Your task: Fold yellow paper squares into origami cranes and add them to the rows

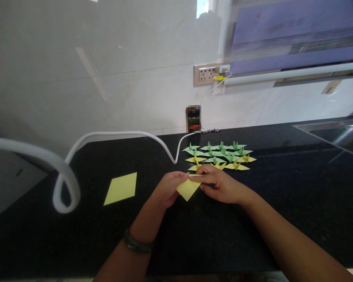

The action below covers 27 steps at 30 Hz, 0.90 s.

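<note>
Between my two hands is a small folded sheet of yellow origami paper (pixel 188 189), one corner pointing down toward me. My left hand (pixel 171 187) pinches its left side, with the thumb along the upper edge. On the other side my right hand (pixel 220 185) has its fingers closed on the paper's upper right edge. Just beyond my hands stand rows of folded paper cranes: several green cranes (pixel 222 151) at the back and several yellow cranes (pixel 237 166) nearer. My right hand partly hides the closest ones.
A flat yellow paper sheet (pixel 122 188) lies to the left on the black countertop (pixel 76 243). A white cable (pixel 126 133) loops across the left side and back to the wall socket (pixel 207 74). A phone-like upright object (pixel 193 118) leans there. A sink (pixel 341 135) is at right.
</note>
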{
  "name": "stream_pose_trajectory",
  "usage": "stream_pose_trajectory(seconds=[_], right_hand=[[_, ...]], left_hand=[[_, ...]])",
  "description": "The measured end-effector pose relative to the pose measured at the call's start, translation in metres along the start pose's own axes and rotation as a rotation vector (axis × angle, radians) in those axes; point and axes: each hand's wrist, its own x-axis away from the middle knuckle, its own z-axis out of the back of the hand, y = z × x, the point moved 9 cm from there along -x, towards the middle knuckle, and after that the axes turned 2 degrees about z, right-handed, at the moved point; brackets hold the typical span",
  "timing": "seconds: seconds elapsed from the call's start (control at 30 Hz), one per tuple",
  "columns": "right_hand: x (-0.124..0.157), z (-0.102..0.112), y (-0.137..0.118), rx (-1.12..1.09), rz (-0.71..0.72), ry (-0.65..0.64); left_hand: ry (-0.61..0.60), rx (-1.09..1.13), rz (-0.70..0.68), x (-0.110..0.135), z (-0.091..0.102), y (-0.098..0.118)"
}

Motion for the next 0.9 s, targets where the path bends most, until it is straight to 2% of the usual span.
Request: stream_pose_trajectory(seconds=[0.47,0.63,0.77,0.83,0.9], right_hand=[[-0.001,-0.002,-0.001,0.062,-0.01,-0.027],[-0.002,0.0,0.002,-0.004,-0.029,0.027],[-0.001,0.008,0.015,-0.055,-0.154,0.177],[0.0,0.005,0.023,-0.045,-0.229,0.177],[0.001,-0.003,0.028,-0.026,-0.273,0.125]], left_hand=[[0.086,-0.045,-0.06,0.0,0.008,0.003],[0.195,-0.227,-0.157,0.003,0.012,0.013],[0.251,-0.428,-0.207,0.005,0.01,0.019],[0.252,-0.486,-0.212,0.005,0.008,0.019],[0.247,-0.539,-0.217,0.004,0.007,0.018]])
